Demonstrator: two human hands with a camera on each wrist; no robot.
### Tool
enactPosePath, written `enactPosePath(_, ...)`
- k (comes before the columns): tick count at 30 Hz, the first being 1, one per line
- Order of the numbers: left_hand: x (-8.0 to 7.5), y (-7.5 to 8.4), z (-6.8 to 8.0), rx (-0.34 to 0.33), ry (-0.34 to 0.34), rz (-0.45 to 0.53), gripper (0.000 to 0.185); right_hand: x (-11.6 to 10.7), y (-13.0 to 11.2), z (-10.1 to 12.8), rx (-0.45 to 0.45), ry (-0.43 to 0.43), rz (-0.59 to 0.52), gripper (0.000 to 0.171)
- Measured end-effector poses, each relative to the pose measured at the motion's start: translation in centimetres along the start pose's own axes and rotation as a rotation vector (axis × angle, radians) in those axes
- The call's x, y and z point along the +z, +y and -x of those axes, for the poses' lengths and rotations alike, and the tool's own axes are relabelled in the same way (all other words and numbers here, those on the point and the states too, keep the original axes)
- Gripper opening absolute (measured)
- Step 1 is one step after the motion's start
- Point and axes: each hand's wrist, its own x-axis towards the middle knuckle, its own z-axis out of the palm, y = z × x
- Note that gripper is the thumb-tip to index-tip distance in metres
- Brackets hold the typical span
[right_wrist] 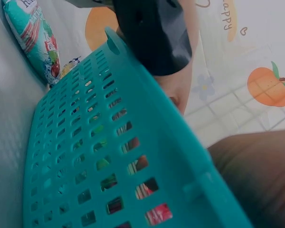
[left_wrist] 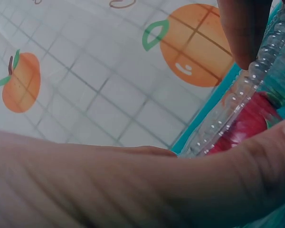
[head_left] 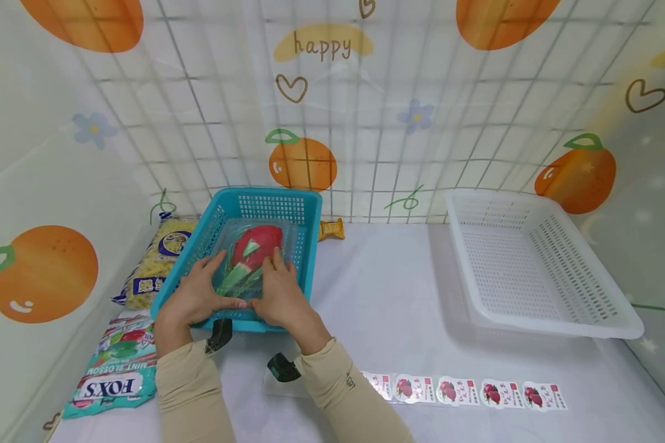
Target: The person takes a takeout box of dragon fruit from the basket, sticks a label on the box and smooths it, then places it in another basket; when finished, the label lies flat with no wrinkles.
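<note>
A clear plastic box [head_left: 229,229] with a red and green dragon fruit [head_left: 260,241] inside lies within a teal basket [head_left: 312,246]. My left hand [head_left: 195,296] holds the box by its left side, and my right hand [head_left: 282,296] holds its right side. At the near edge the two thumbs almost meet. Up close in the left wrist view, a finger touches the ridged rim of the box [left_wrist: 228,111], while the thumb [left_wrist: 256,171] reaches across in front. The slotted wall of the basket [right_wrist: 85,133] hides most of the box in the right wrist view.
A yellow bag of pasta [head_left: 163,258] and a Fox's candy bag [head_left: 119,369] lie left of the basket. Behind its right side sits a small orange packet [head_left: 332,229]. A white basket [head_left: 510,258] stands at right, and a strip of dragon-fruit stickers [head_left: 457,392] lies in front.
</note>
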Motion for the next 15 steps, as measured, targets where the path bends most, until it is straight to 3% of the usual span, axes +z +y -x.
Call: enactPosePath(15, -0.01, -0.07, -0.05, 0.014, -0.008, 0.015, 0.119, -0.06, -0.04, -0.27, 0.067, -0.001, -0.106, 0.093)
